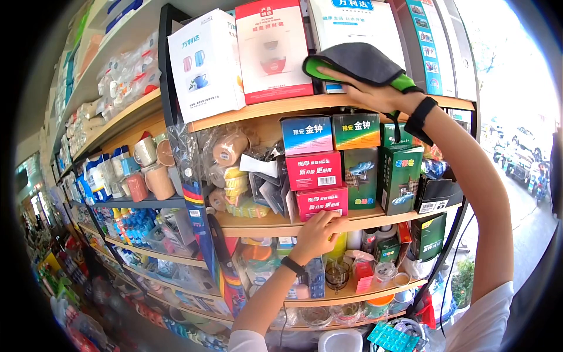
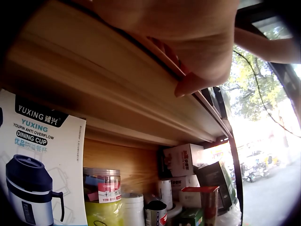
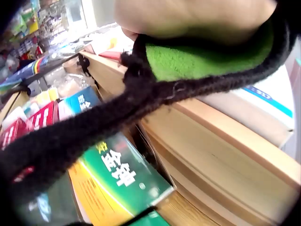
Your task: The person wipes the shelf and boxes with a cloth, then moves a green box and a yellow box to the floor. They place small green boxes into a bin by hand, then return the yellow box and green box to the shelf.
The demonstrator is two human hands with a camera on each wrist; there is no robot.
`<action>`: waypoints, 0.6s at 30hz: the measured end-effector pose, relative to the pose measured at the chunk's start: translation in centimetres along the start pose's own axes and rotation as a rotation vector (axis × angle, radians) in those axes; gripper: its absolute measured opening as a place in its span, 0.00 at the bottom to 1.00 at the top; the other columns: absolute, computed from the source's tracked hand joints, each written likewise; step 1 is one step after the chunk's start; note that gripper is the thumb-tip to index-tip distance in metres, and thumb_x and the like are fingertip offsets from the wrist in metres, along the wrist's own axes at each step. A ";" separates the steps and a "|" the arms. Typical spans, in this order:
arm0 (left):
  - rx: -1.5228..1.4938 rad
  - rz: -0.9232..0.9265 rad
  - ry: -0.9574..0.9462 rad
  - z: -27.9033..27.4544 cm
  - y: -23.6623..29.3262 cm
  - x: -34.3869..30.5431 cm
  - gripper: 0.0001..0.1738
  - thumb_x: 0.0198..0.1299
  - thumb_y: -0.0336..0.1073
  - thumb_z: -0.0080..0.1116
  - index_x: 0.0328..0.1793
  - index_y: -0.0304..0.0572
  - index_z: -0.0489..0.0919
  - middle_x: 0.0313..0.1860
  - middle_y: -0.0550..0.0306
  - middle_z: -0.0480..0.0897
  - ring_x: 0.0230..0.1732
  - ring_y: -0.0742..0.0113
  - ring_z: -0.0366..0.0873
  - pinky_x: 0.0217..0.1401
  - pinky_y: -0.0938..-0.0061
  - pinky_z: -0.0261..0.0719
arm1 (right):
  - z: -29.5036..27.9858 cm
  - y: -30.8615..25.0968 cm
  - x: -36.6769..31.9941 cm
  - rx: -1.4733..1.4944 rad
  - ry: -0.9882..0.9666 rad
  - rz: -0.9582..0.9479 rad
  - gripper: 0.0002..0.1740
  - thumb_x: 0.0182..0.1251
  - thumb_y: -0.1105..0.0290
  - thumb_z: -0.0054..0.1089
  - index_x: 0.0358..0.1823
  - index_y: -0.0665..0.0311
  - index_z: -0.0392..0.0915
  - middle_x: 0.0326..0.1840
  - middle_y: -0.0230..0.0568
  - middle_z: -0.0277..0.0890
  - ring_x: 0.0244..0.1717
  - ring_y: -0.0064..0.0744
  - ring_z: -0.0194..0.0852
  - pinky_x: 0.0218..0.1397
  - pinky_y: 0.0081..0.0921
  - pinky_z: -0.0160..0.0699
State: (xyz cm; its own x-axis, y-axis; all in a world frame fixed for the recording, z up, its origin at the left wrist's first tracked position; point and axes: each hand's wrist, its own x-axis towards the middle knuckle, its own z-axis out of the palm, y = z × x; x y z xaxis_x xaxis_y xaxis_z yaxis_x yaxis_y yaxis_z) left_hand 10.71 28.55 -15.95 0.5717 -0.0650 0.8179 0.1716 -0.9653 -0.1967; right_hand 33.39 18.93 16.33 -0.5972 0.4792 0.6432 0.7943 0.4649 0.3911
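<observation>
My right hand holds a grey cloth with a green underside and black edging up at the top shelf. The cloth overlaps the front of a white box with blue lettering. In the right wrist view, the green side shows below the hand, and a black strap runs across. My left hand rests at the front edge of the middle shelf, just under a red box. From below, its thumb shows against that edge, while most fingers are hidden.
A red bowl box and a white cup box stand left of the cloth. Small blue, green and red boxes are stacked below. Cups, jars and a dining cup box fill the lower shelf. A street lies beyond on the right.
</observation>
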 end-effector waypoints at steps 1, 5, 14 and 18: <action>0.004 -0.006 -0.001 0.0 0.0 -0.1 0.25 0.52 0.29 0.68 0.60 0.50 0.84 0.53 0.62 0.80 0.51 0.59 0.79 0.56 0.63 0.84 | -0.4 -0.3 0.0 0.000 -0.001 0.001 0.33 0.84 0.60 0.37 0.88 0.39 0.52 0.85 0.48 0.56 0.81 0.45 0.59 0.85 0.40 0.55; 0.016 -0.003 -0.006 0.0 0.1 0.0 0.25 0.53 0.29 0.68 0.60 0.50 0.84 0.53 0.61 0.80 0.52 0.59 0.79 0.56 0.64 0.84 | -4.7 -1.5 0.1 -0.085 -0.008 0.276 0.33 0.84 0.57 0.36 0.88 0.44 0.51 0.78 0.53 0.65 0.75 0.47 0.67 0.81 0.42 0.61; 0.005 0.009 0.024 -0.2 0.1 0.3 0.25 0.51 0.28 0.69 0.58 0.51 0.86 0.52 0.62 0.80 0.49 0.57 0.79 0.53 0.63 0.84 | -6.0 3.8 2.8 -0.169 0.670 0.246 0.33 0.80 0.65 0.36 0.84 0.66 0.56 0.87 0.61 0.51 0.87 0.58 0.46 0.88 0.38 0.44; -0.001 0.005 0.021 0.3 -0.4 -0.2 0.25 0.51 0.29 0.69 0.59 0.51 0.84 0.53 0.61 0.80 0.50 0.57 0.79 0.53 0.61 0.84 | -4.4 4.7 3.3 -0.100 0.794 0.246 0.32 0.81 0.66 0.36 0.84 0.67 0.55 0.87 0.62 0.48 0.88 0.58 0.43 0.89 0.38 0.42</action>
State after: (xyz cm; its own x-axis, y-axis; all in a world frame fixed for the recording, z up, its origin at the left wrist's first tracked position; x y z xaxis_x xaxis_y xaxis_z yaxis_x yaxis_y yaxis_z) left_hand 10.83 29.03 -16.20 0.5554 -0.0752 0.8282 0.1677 -0.9653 -0.2001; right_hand 35.66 19.42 23.19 -0.1789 -0.1255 0.9758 0.9204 0.3291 0.2111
